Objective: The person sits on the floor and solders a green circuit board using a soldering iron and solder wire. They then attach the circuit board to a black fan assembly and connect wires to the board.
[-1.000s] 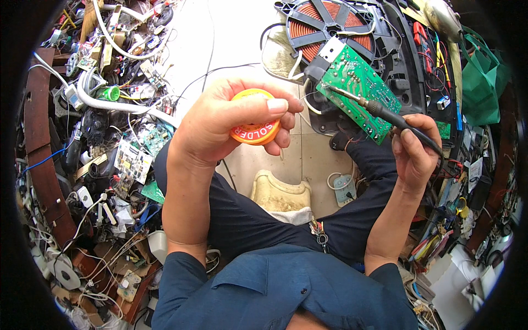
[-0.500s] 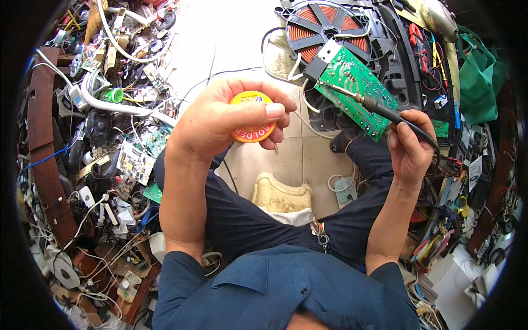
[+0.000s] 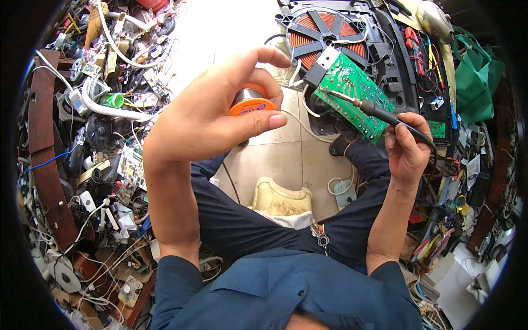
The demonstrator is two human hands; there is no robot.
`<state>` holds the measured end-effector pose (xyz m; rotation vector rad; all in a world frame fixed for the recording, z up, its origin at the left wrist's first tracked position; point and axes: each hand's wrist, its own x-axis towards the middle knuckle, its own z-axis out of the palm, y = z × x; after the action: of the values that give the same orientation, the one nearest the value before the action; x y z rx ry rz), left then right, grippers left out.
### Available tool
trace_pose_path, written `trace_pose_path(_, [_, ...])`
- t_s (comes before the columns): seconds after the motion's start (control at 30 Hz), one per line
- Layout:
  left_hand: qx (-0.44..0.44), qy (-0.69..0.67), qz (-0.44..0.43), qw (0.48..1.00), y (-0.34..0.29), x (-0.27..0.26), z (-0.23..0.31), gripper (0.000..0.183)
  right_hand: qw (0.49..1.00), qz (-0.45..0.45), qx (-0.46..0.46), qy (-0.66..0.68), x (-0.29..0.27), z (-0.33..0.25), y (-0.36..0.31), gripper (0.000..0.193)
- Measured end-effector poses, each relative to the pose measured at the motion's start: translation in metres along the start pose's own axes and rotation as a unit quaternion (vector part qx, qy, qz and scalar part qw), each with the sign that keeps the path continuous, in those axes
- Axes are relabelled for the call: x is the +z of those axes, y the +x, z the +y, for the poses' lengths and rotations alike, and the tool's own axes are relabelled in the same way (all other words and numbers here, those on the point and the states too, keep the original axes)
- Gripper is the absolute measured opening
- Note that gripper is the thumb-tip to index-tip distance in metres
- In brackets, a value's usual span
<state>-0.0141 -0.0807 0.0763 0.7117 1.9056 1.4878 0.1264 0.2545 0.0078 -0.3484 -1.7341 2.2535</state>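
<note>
My left hand (image 3: 217, 113) is closed round a spool of solder wire (image 3: 252, 104), its orange rim and silvery winding showing between thumb and curled fingers; the index finger stands apart from it. In my right hand (image 3: 410, 144) is a soldering iron (image 3: 379, 111), pinched by its black handle. Its metal tip lies over a green circuit board (image 3: 346, 82), pointing to the board's left edge; I cannot tell whether it touches. A black block and a pale metal plate sit at the board's upper left end. Whether my right fingers also touch the board's lower corner is hidden.
Behind the board lies an opened black housing with a copper coil (image 3: 312, 37). Heaped electronic parts and cables (image 3: 110, 104) fill the left side. A cream stool (image 3: 281, 197) stands between my legs, a pale socket box (image 3: 345, 192) to its right. A green bag (image 3: 478, 82) hangs far right.
My left hand has turned and shifted slightly left; the spool now shows its edge and winding instead of its round label. The index finger has lifted. My right hand and the iron stay nearly still.
</note>
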Motion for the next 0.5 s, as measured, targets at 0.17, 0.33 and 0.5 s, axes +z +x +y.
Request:
trace_pose_path(0.17, [-0.033, -0.054, 0.034, 0.997, -0.001, -0.003, -0.01, 0.036, 1.0, -0.008, -0.002, -0.009, -0.002, -0.002, 0.001, 0.021])
trace_pose_path(0.33, [-0.038, -0.094, 0.096, 0.99, 0.002, 0.002, -0.032, 0.018, 1.0, -0.006, -0.001, -0.01, 0.003, -0.004, 0.002, 0.021])
trace_pose_path(0.5, [-0.019, -0.098, 0.049, 0.994, 0.008, 0.008, -0.04, 0.023, 1.0, -0.001, -0.011, -0.015, 0.003, -0.002, 0.001, 0.02])
